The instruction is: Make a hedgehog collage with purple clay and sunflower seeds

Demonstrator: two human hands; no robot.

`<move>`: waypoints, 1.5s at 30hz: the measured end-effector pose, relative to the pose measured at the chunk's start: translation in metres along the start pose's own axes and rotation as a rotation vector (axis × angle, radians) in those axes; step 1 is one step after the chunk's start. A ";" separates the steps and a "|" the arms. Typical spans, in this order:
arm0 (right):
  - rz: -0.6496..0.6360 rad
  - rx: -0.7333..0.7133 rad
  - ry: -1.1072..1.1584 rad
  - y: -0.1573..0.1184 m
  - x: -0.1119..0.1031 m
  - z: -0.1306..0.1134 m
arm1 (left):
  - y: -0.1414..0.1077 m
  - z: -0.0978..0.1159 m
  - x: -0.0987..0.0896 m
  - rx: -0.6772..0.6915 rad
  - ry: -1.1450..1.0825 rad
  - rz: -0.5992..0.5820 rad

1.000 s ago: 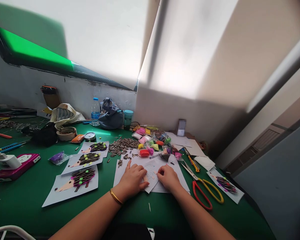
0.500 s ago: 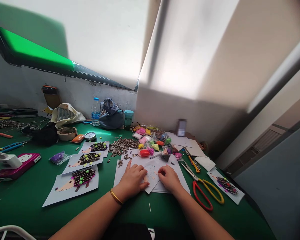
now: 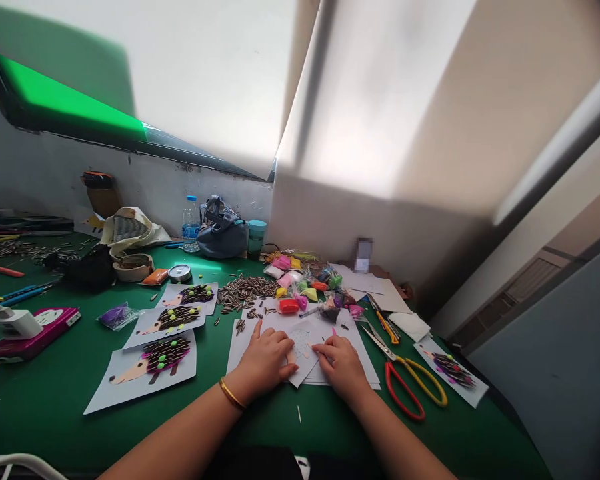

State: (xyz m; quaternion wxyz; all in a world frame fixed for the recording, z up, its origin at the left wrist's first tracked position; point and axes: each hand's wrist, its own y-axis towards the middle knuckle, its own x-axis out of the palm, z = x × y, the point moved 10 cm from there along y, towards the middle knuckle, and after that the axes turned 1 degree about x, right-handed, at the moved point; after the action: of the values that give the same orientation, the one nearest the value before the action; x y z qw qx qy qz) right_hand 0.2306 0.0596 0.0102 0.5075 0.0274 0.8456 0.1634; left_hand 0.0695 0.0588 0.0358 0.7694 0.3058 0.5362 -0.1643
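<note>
My left hand (image 3: 264,357), with a gold bangle at its wrist, lies flat on a small white sheet (image 3: 300,379) with its fingers apart. That sheet bears a line drawing (image 3: 301,341) with pale peach patches near its edges. At the drawing's right side, my right hand (image 3: 344,363) rests with the index finger stretched out and touching the paper. Its other fingers are loosely bent, and nothing shows held in them. A pink piece (image 3: 335,331) appears just behind its knuckles. Larger white sheets (image 3: 365,377) lie beneath both hands.
Scissors (image 3: 391,356) with red and yellow handles lie right of the papers. Sunflower seeds (image 3: 250,291) and bagged coloured clay (image 3: 289,306) are behind. Hedgehog pictures (image 3: 125,393) lie left, another hedgehog picture (image 3: 473,393) right. A white stick (image 3: 299,415) lies in front.
My right hand has gone from pinched fingertips to a stretched index finger pressed on the paper. The pink piece behind its knuckles has come into view. My left hand stays put.
</note>
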 end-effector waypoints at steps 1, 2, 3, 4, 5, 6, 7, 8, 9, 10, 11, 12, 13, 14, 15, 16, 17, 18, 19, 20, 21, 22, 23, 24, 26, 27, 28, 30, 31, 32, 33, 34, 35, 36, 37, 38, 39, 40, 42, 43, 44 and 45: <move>0.005 0.003 0.001 0.000 0.000 0.001 | 0.000 0.000 0.000 0.002 0.002 0.002; 0.011 0.005 0.005 0.000 0.000 0.001 | 0.000 0.000 0.000 0.002 0.003 0.003; 0.018 0.008 0.011 0.000 -0.001 0.002 | 0.000 0.000 0.000 0.003 0.004 0.005; 0.025 0.010 0.018 0.000 -0.002 0.002 | 0.000 0.000 0.000 0.003 0.005 0.007; 0.032 0.013 0.027 0.000 -0.003 0.003 | 0.000 -0.001 0.001 0.004 0.004 0.010; 0.038 0.014 0.036 0.000 -0.004 0.003 | 0.000 -0.001 0.001 0.006 0.004 0.011; 0.041 0.016 0.046 0.000 -0.005 0.003 | 0.000 -0.001 0.001 0.009 0.003 0.013; 0.043 0.016 0.054 0.001 -0.006 0.003 | 0.000 -0.001 0.002 0.010 0.003 0.013; 0.043 0.016 0.060 0.001 -0.006 0.003 | 0.000 -0.001 0.002 0.011 0.004 0.013; 0.040 0.015 0.063 0.001 -0.006 0.003 | 0.000 -0.001 0.002 0.011 0.004 0.011; 0.036 0.014 0.063 0.001 -0.006 0.002 | 0.000 -0.001 0.002 0.009 0.005 0.010; 0.031 0.013 0.061 0.001 -0.005 0.002 | 0.000 -0.001 0.002 0.007 0.006 0.008; 0.027 0.010 0.057 0.001 -0.004 0.001 | 0.000 -0.001 0.002 0.006 0.006 0.005; 0.024 0.008 0.053 0.001 -0.004 0.001 | 0.000 -0.001 0.002 0.006 0.007 0.003; 0.024 0.005 0.048 0.000 -0.003 0.001 | 0.000 -0.001 0.002 0.007 0.008 0.001; 0.025 0.003 0.043 0.000 -0.002 0.001 | 0.000 0.000 0.001 0.007 0.010 0.000; 0.030 0.000 0.038 0.000 -0.002 0.001 | 0.000 0.000 0.001 0.007 0.010 -0.001; 0.037 -0.003 0.033 0.000 -0.002 0.002 | 0.001 0.000 0.002 0.008 0.010 -0.003; 0.046 -0.007 0.031 0.000 -0.003 0.002 | 0.001 0.000 0.002 0.008 0.010 -0.004; 0.057 -0.012 0.030 0.000 -0.004 0.002 | 0.001 0.000 0.002 0.008 0.010 -0.004; 0.066 -0.021 0.032 0.000 -0.005 0.001 | 0.001 0.000 0.002 0.008 0.009 -0.005; 0.072 -0.031 0.033 -0.001 -0.005 0.000 | 0.000 -0.001 0.003 0.008 0.008 -0.005; 0.073 -0.042 0.031 -0.001 -0.006 -0.001 | 0.000 -0.001 0.003 0.007 0.008 -0.003; 0.070 -0.052 0.028 -0.001 -0.005 -0.003 | 0.000 -0.001 0.003 0.006 0.009 -0.002; 0.064 -0.062 0.016 -0.002 -0.004 -0.004 | 0.000 -0.001 0.003 0.003 0.009 0.000; 0.067 -0.062 0.014 -0.002 -0.005 -0.004 | 0.000 -0.002 0.003 0.002 0.008 -0.001; 0.076 -0.058 0.018 -0.002 -0.005 -0.004 | 0.000 -0.002 0.003 0.001 0.007 -0.001; 0.113 -0.034 0.041 -0.001 -0.010 0.002 | 0.000 -0.002 0.003 0.000 0.004 -0.004; 0.136 -0.014 0.055 0.000 -0.013 0.007 | 0.000 -0.002 0.002 0.001 0.004 -0.005; 0.157 0.011 0.064 0.001 -0.015 0.012 | 0.000 -0.002 0.002 0.002 0.004 -0.005; 0.175 0.038 0.066 0.002 -0.018 0.018 | 0.000 -0.002 0.002 0.004 0.004 -0.007; 0.186 0.065 0.060 0.004 -0.019 0.023 | 0.000 -0.001 0.002 0.005 0.004 -0.008; 0.191 0.086 0.048 0.005 -0.020 0.028 | 0.000 -0.001 0.002 0.005 0.005 -0.010; 0.190 0.100 0.032 0.006 -0.020 0.031 | 0.000 -0.001 0.002 0.004 0.005 -0.011; 0.187 0.107 0.014 0.006 -0.020 0.033 | 0.000 -0.001 0.002 0.004 0.006 -0.012; 0.184 0.105 -0.005 0.007 -0.019 0.033 | 0.000 -0.002 0.002 0.003 0.006 -0.012; 0.182 0.098 -0.025 0.007 -0.019 0.032 | 0.000 -0.002 0.002 0.002 0.006 -0.012; 0.181 0.088 -0.045 0.007 -0.018 0.030 | 0.000 -0.002 0.002 0.002 0.006 -0.011; 0.175 0.064 -0.079 0.006 -0.016 0.025 | 0.001 -0.002 0.002 0.000 0.005 -0.011; 0.167 0.047 -0.089 0.005 -0.014 0.022 | 0.001 -0.002 0.002 -0.001 0.004 -0.013; 0.157 0.028 -0.094 0.004 -0.013 0.020 | 0.001 -0.002 0.002 -0.003 0.003 -0.014; 0.148 0.012 -0.097 0.004 -0.012 0.018 | 0.001 -0.002 0.002 -0.004 0.002 -0.015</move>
State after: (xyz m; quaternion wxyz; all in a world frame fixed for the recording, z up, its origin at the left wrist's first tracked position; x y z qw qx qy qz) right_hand 0.2511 0.0651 0.0136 0.5342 0.1008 0.8166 0.1941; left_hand 0.0698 0.0610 0.0337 0.7682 0.3005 0.5395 -0.1689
